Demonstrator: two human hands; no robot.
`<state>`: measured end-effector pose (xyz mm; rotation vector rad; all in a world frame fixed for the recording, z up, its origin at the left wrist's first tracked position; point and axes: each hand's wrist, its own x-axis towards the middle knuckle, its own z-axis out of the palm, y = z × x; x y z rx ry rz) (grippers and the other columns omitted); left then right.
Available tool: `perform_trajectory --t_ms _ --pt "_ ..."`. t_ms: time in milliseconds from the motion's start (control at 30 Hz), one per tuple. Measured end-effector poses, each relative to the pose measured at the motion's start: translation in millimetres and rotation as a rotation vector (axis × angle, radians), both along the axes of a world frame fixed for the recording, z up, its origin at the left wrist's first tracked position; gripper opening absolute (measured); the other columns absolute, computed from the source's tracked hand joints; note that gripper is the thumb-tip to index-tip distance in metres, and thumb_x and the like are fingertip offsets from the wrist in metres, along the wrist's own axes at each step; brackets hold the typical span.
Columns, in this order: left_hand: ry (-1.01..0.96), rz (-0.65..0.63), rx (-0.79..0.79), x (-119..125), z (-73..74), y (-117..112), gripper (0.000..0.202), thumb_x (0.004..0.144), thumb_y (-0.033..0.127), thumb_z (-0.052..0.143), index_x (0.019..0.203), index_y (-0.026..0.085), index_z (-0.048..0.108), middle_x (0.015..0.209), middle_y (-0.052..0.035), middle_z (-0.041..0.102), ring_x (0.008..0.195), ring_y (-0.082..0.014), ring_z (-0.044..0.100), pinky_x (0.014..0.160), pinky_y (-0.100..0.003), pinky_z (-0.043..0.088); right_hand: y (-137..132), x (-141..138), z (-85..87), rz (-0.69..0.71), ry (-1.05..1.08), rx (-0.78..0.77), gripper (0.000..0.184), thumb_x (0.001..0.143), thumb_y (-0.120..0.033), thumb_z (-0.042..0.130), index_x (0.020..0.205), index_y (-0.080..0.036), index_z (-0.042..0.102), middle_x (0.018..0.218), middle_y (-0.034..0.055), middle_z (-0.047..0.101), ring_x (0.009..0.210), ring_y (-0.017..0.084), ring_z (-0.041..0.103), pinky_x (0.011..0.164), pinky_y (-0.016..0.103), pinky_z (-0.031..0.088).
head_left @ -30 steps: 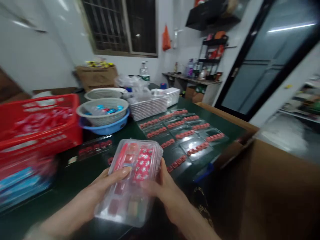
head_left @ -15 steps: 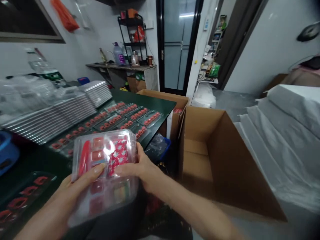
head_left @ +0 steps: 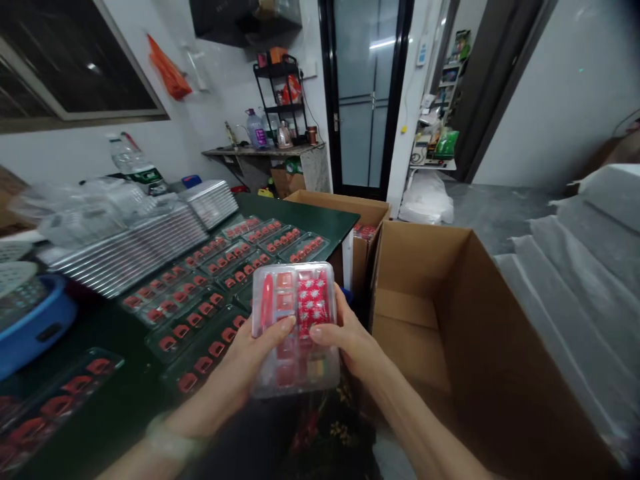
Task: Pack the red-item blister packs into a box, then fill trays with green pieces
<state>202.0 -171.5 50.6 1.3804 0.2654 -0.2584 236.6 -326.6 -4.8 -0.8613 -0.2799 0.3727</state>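
Note:
Between my hands is a clear plastic blister pack (head_left: 313, 365), or a small stack of them, tilted towards me. Inside it show a red pen-like stick, a column of reddish square pieces and a red packet with pale star-like shapes. My left hand (head_left: 255, 350) grips its left edge, thumb lying on the front. On the opposite edge my right hand (head_left: 350, 333) is closed, its thumb over the lower part of the patterned packet. The fingers behind the pack are hidden.
Left, a dark green table (head_left: 125, 360) bears rows of clear trays (head_left: 233, 257) with red pieces, stacked ridged plastic trays (head_left: 135, 243) and a blue basin (head_left: 45, 333). Right of my hands stands an open cardboard box (head_left: 415, 307); white sheeting (head_left: 565, 267) lies beyond it.
The pack and both hands have shifted right in view, towards the open cardboard box, and the pack looks more upright. The camera view has turned left. Both hands keep their hold.

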Motion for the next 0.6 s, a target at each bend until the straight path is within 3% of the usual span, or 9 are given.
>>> perform_trajectory --t_ms 133,233,467,600 --pt "0.001 -0.090 -0.019 7.2 3.1 -7.9 0.065 0.071 0.034 0.072 0.129 0.017 0.046 0.113 -0.0124 0.063 0.101 -0.0290 0.061 0.088 -0.039 0.051 -6.2 12.8 -14.5 0.050 0.100 0.043 0.078 0.058 -0.021 0.077 0.126 -0.025 0.039 0.108 0.0034 0.062 0.092 0.022 0.061 0.085 0.039 0.048" --pt "-0.009 -0.119 -0.002 21.9 -4.8 -25.2 0.068 0.069 0.033 0.074 0.129 0.020 0.045 0.117 -0.0118 0.061 0.103 -0.0291 0.060 0.087 -0.040 0.051 -25.9 26.0 -27.0 0.079 0.129 0.055 0.075 0.059 -0.022 0.076 0.125 -0.024 0.042 0.100 0.0035 0.066 0.082 0.021 0.064 0.078 0.039 0.051" --pt "-0.062 -0.290 0.074 70.6 -45.9 -102.2 0.079 0.066 0.044 0.075 0.131 0.017 0.039 0.116 -0.0152 0.059 0.100 -0.0284 0.060 0.083 -0.038 0.051 -114.1 46.5 -77.0 -0.091 0.306 0.121 0.047 0.059 -0.023 0.073 0.103 -0.013 0.059 0.086 0.0061 0.071 0.072 0.019 0.065 0.074 0.034 0.053" --pt "0.112 -0.376 0.154 86.2 -70.2 -132.5 0.097 0.066 0.060 0.067 0.142 0.025 0.018 0.137 -0.0152 0.041 0.109 -0.0314 0.054 0.070 -0.035 0.051 -160.6 41.6 -123.8 -0.224 0.497 0.132 0.031 0.058 -0.024 0.069 0.087 -0.013 0.063 0.076 0.0080 0.071 0.065 0.022 0.066 0.066 0.037 0.054"
